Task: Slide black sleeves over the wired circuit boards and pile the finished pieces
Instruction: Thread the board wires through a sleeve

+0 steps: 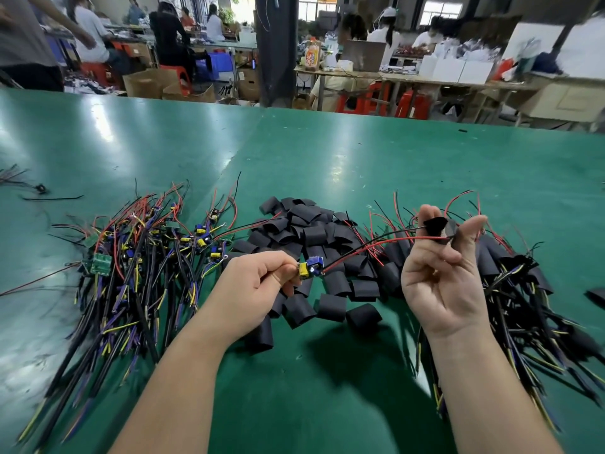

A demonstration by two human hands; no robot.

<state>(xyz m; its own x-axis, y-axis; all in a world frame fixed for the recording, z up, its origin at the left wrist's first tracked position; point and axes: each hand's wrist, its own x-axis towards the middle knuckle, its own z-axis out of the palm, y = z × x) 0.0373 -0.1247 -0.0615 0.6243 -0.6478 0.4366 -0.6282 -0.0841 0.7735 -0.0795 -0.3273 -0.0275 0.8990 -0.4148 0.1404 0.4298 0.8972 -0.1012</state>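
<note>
1. The left hand (258, 283) is curled. Its thumb and fingertips pinch a small circuit board (309, 269) with yellow and blue parts, held just above the near side of the sleeve heap.
2. The right hand (442, 276), palm toward the camera, grasps a black sleeve (435, 223) at its raised fingertips. The thumb is folded across below the sleeve and the remaining fingers are curled in.
3. The red and black wires (376, 242) run from the board's right end up and to the right, reaching the right hand at the sleeve. Whether their tips are inside it cannot be told.
4. The board itself is uncovered. It sits well apart from the held sleeve, to its left and nearer.
5. Below and beyond the hands lies a heap of loose sleeves (314, 237), short flattened black tubes, in the middle of the green table (393, 152).
6. Left of that heap is a pile of bare wired boards (137, 257). Green and blue boards show at its far end, with red wires pointing farther away. Black, yellow and purple leads fan toward the near edge.
7. Right of the heap, partly behind the right hand, is a pile of finished pieces (523, 290). Black sleeves cover their boards, thin red wires stick out on the far side and dark leads trail nearer.
8. A stray black wire (52, 198) lies alone on the table at the far left.
9. Beyond the table's far edge, people (170, 31) are at other benches, among red stools (412, 104) and cardboard boxes (147, 81).
</note>
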